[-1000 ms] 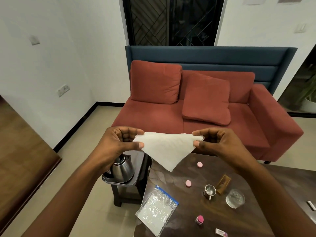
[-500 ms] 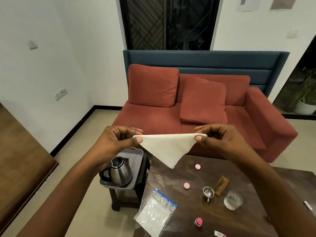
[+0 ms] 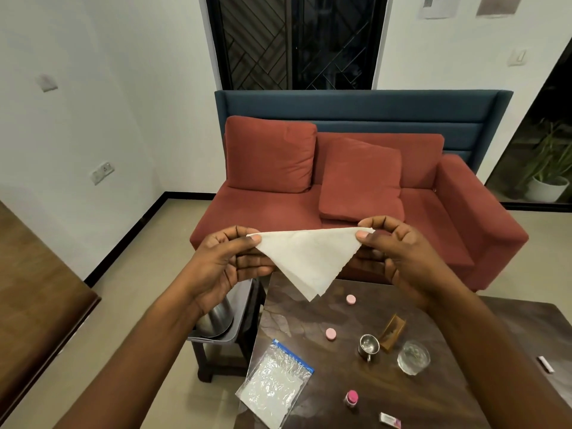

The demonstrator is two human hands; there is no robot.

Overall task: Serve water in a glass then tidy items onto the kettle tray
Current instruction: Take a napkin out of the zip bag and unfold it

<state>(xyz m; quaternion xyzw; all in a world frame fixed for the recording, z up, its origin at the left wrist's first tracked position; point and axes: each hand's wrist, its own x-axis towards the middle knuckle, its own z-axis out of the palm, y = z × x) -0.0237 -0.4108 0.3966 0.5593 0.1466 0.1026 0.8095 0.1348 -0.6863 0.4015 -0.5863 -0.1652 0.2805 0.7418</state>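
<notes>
A white paper napkin, folded into a triangle, hangs point-down in the air above the dark table. My left hand pinches its left corner and my right hand pinches its right corner. Below my left forearm the steel kettle stands in a grey tray on a small side table, mostly hidden by the arm. A clear glass stands on the table at the right, next to a small steel cup.
On the table lie a zip bag, two pink round lids, a small pink-capped bottle, a wooden holder and a small packet. A red sofa stands behind the table.
Both hands have drawn the napkin flatter and tauter, its top edge now straight. The view has tilted, so my left arm now covers most of the kettle.
</notes>
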